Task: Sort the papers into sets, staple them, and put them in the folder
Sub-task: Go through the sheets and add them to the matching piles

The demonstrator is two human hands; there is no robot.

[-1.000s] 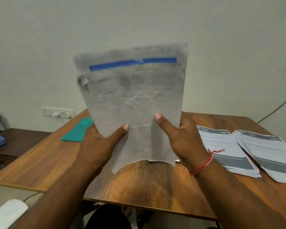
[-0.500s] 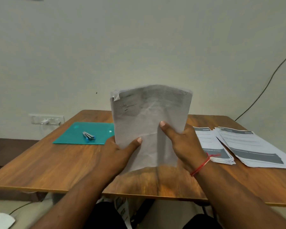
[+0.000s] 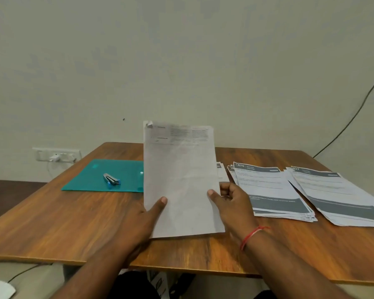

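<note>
I hold a set of white papers [image 3: 179, 175] upright, its bottom edge standing on the wooden table [image 3: 73, 223]. My left hand [image 3: 143, 219] grips its left edge with the thumb on the near face. Along the right edge my right hand [image 3: 231, 203] pinches it, thumb in front. The top left corner of the set is folded over. A teal folder [image 3: 117, 169] lies flat to the left, with a small blue and silver stapler [image 3: 111, 179] resting on it. To the right lie two stacks of printed papers [image 3: 270, 188] [image 3: 337, 195].
A wall socket with a white plug [image 3: 56, 155] sits at the far left behind the table. A dark cable [image 3: 354, 117] runs down the wall at the right. A few more sheets [image 3: 221, 172] peek out behind the held set.
The held set has come down from in front of my face until its bottom edge rests on the table. Both hands kept their hold. The folder and stapler came into view.
</note>
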